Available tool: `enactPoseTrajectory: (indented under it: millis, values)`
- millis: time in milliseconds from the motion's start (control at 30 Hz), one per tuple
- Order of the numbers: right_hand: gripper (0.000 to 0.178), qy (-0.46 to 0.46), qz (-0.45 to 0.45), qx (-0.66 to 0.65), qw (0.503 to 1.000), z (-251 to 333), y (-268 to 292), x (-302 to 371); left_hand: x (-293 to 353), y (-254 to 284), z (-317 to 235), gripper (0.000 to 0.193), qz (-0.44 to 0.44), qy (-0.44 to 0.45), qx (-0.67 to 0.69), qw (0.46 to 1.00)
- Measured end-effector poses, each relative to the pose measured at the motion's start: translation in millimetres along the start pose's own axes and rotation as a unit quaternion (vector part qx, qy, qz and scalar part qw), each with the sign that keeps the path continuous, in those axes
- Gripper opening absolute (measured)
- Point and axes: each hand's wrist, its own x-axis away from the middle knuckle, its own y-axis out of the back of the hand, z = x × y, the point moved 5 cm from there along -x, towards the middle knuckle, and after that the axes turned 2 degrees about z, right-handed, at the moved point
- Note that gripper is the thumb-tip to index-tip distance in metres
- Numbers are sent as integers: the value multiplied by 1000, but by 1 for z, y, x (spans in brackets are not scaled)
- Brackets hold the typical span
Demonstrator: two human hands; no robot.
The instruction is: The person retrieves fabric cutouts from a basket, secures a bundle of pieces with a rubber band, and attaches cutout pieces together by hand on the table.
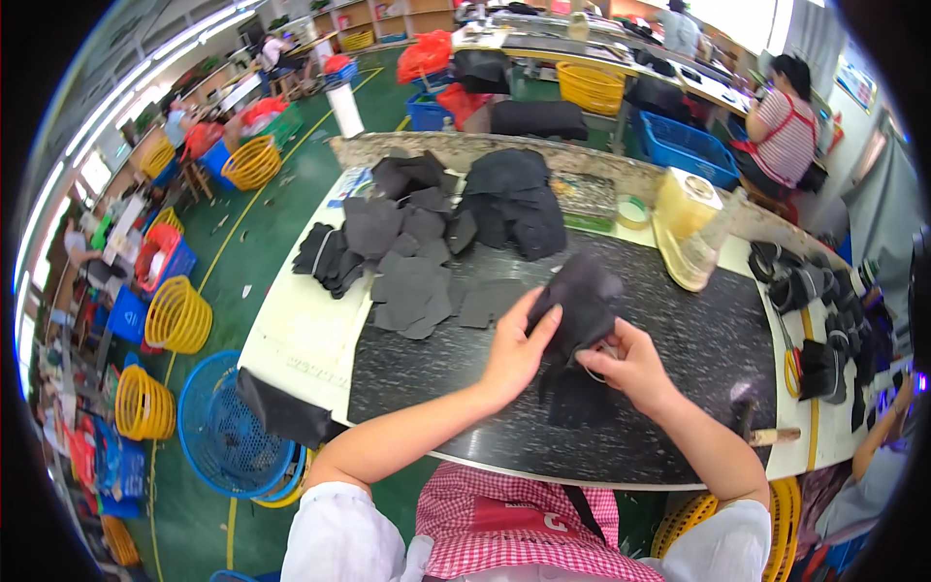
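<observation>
Both my hands hold one dark grey fabric piece [582, 296] over the black speckled work slab [698, 330]. My left hand [517, 351] grips its left edge with the fingers curled over it. My right hand [632, 367] pinches the lower right part of the same piece. Another flat dark piece [577, 400] lies on the slab just under my hands. Several flat cut grey pieces [412, 286] are spread on the slab to the upper left of my hands.
Heaps of black fabric [509, 199] sit at the table's far side. A yellowish plastic jug [687, 228] stands to the right, a hammer [752, 427] lies at the near right edge, and dark shoe parts [824, 301] pile at the far right. Yellow and blue baskets [208, 388] stand on the green floor at left. Other people work at nearby tables.
</observation>
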Motion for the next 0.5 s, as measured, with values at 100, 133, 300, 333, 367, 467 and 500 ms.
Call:
enactPoseTrajectory:
  millis: [100, 133, 300, 333, 367, 467, 500]
  values:
    - [24, 56, -1, 33, 998, -14, -14, -22, 6, 29, -5, 33, 15, 36, -35, 999]
    - [18, 28, 3, 125, 992, -13, -13, -28, 7, 40, -6, 32, 19, 60, -32, 998]
    - [8, 70, -46, 100, 991, 20, -25, -35, 23, 101, -7, 30, -140, 15, 103, 985]
    - [10, 74, -37, 92, 992, 22, -23, -36, 23, 106, -8, 30, -146, 13, 102, 984]
    - [15, 95, -6, 169, 981, 27, -26, -39, 24, 111, -6, 31, -164, 28, 162, 973]
    - [29, 139, 93, 348, 923, 35, -56, -37, 33, 120, -2, 36, -176, 69, 245, 951]
    - [33, 144, 90, 402, 900, 33, -62, -34, 33, 122, -5, 35, -140, 52, 172, 974]
